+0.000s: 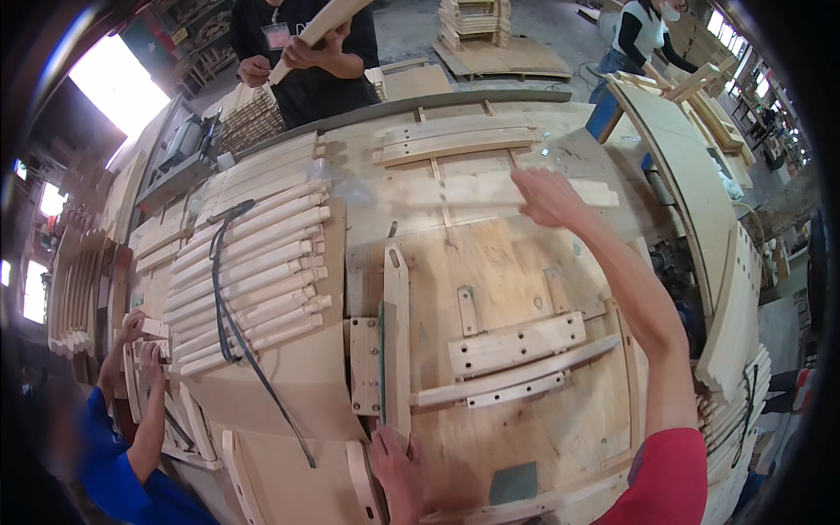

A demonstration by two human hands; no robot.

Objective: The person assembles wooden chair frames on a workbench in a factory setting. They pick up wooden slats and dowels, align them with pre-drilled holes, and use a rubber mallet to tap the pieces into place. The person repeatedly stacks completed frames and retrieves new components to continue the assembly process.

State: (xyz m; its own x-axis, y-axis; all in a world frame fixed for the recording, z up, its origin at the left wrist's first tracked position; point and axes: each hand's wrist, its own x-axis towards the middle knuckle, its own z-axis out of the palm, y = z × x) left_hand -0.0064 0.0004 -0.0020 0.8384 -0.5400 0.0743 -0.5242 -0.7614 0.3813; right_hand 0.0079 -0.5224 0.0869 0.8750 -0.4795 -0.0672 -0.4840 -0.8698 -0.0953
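Observation:
Near the lower edge, my left hand (396,468) is closed round the near end of an upright-lying wooden post (396,337) with a slot at its far end. A metal-edged block with holes (365,366) lies against its left side. My right arm stretches far across the bench, and my right hand (549,198) is closed on a pale wooden slat (472,192), which is blurred by motion. To the right of the post, a curved wooden rail (516,372) rests across a jig with a drilled block (516,343) and a lower drilled strip (516,390).
Turned wooden rods (249,280) with a black strap (219,289) lie to the left. More slats (459,143) lie at the back. A person in black (302,70) handles a board beyond the bench; a person in blue (131,464) works at the left.

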